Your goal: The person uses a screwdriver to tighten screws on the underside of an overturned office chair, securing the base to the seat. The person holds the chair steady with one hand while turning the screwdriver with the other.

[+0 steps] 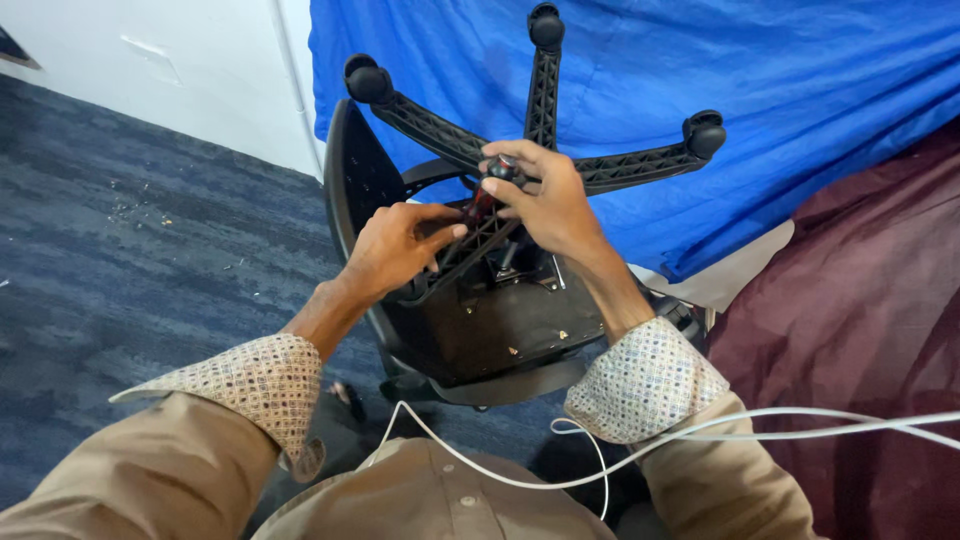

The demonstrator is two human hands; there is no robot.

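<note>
The chair (480, 330) lies tipped over on the carpet (120, 250), its underside facing up and its star base (545, 140) raised toward the blue sheet (800, 100). The right hand (550, 205) is closed over a dark, red-tinted tool (490, 190) at the hub; the fingers hide most of it, so its kind is hard to tell. The left hand (395, 250) pinches one base arm just beside the hub, thumb and fingers nearly shut on it. Three casters (368, 80) show; the lower arms are covered by the hands. The chair's far side is lost behind the right wrist. A white cable (700, 432) crosses the lap. A maroon cloth (860, 320) crowds the right; open carpet lies left.
</note>
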